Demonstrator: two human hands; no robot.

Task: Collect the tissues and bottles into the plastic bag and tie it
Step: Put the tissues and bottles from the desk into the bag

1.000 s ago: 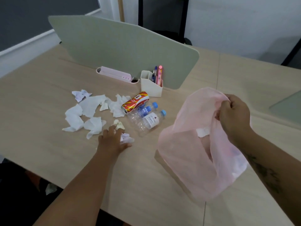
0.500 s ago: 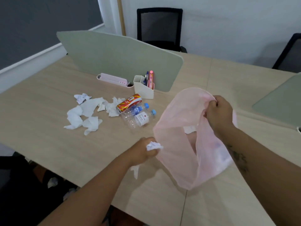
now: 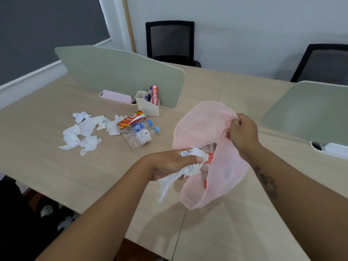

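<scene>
Pink plastic bag (image 3: 203, 119) hung at centre right of the frame. Its mouth was held up by the right grip (image 3: 243, 134), which was clenched on a bunched section of the rim. The left grip (image 3: 169, 162), at centre, grasped a crumpled tissue (image 3: 194, 153) at the near edge of the bag's mouth. A long tail of that tissue trailed below the hand, outside the bag. A red-labelled item (image 3: 209, 159) showed through the opening, inside the bag.

Further tissues (image 3: 82, 132) lay scattered left of centre on the tabletop (image 3: 94, 176), with two clear bottles (image 3: 139, 133) and a red can (image 3: 131, 119) just beside them. Collection was therefore judged well short of complete.

Risks:
- Only one side of the rim was supported, so the near lip could sag shut. The tissue might then be let go against the outside of the film and drop to the tabletop or over its near edge.
- The trailing tail could catch on the lip and drag the wad back out on withdrawal.
- The light film could swing under the push, tipping the contents toward the opening.
</scene>
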